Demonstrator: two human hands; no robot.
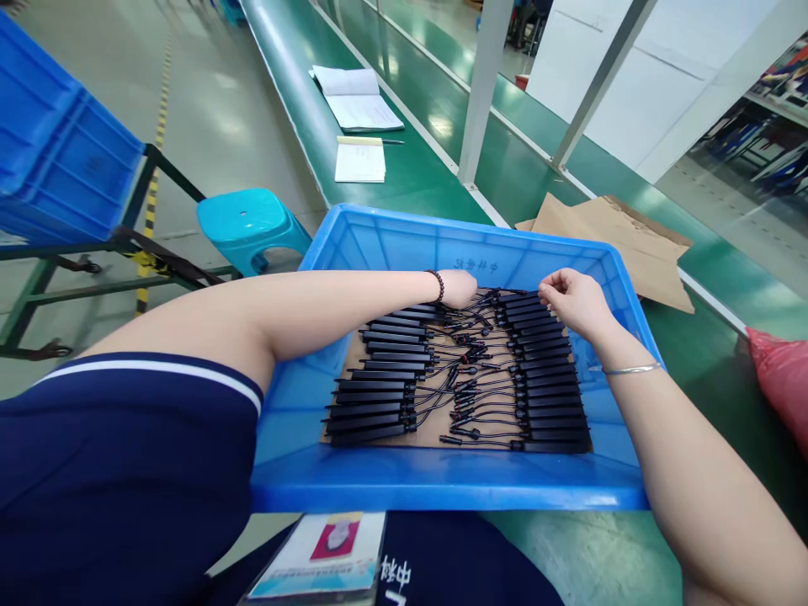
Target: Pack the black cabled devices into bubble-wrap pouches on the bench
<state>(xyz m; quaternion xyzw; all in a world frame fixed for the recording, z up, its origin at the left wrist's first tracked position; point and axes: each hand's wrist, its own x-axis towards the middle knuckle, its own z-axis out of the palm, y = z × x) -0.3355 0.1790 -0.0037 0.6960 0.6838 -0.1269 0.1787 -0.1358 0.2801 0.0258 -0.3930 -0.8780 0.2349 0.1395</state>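
Inside a blue plastic crate [454,497], two columns of slim black bars lie on brown cardboard, a left column [379,396] and a right column [549,396]. Short black cables [473,379] with connectors run from the bars into the middle. At the far end of the right column, my right hand [574,301] pinches the outer end of the farthest black bar [527,296] between thumb and forefinger. My left hand [458,289] is closed above the far end of the left column, close to the cables. Its fingertips are hidden, so what it holds cannot be made out.
A notebook [359,111] and a notepad [359,160] rest on the green bench [417,189] beyond the crate. Flattened cardboard [612,240] and a red bag [783,383] are on the right. On the left stand a turquoise stool [246,219] and stacked blue crates [69,143] on a cart.
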